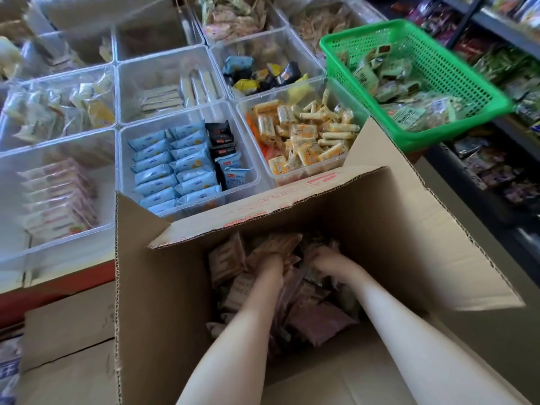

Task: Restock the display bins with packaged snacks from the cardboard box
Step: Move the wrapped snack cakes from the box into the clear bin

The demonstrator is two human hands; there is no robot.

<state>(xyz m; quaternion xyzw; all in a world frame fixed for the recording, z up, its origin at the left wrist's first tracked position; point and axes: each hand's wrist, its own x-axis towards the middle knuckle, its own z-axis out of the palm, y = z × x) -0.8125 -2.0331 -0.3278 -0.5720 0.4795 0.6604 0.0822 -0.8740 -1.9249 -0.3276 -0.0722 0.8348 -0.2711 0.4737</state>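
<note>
Loose snack packets [318, 320] sit in the cardboard box [163, 287], flaps up, at 6 o'clock of the display bins [152, 74], likely for short transfers. Both forearms reach down inside. Left hand [270, 260] grips a bunch of packets. Right hand [323, 257] has its fingers buried, so I can't tell its grip. Green basket [438, 54] at 2 o'clock.

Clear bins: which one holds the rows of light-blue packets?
The front-row middle bin, just behind the cardboard box. Its left neighbour holds pink-white packs, its right one yellow-orange snacks.
</note>
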